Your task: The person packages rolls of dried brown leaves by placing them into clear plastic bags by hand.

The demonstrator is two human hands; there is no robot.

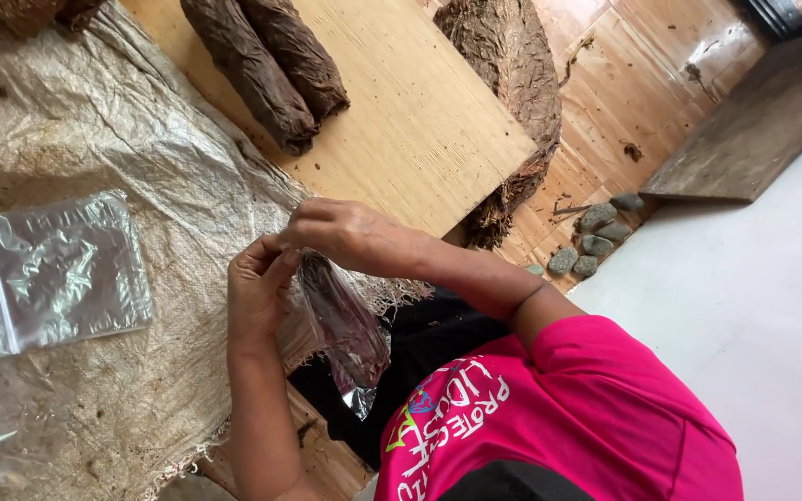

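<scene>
My left hand (257,288) and my right hand (345,232) meet at the top edge of a small clear plastic bag (350,329), and both pinch it. The bag hangs down between them over my lap and shows dark contents through the film. What is inside I cannot tell. My right arm runs out of a pink sleeve (596,371). Under my hands lies a pale woven sack cloth (160,167) with a frayed edge.
Flat clear plastic bags (48,269) lie on the cloth at left. Two dark brown leaf rolls (266,65) rest on a light wooden board (420,121). A heap of dark leaf (512,83) sits beyond it. Several grey stones (596,237) lie on the wooden floor.
</scene>
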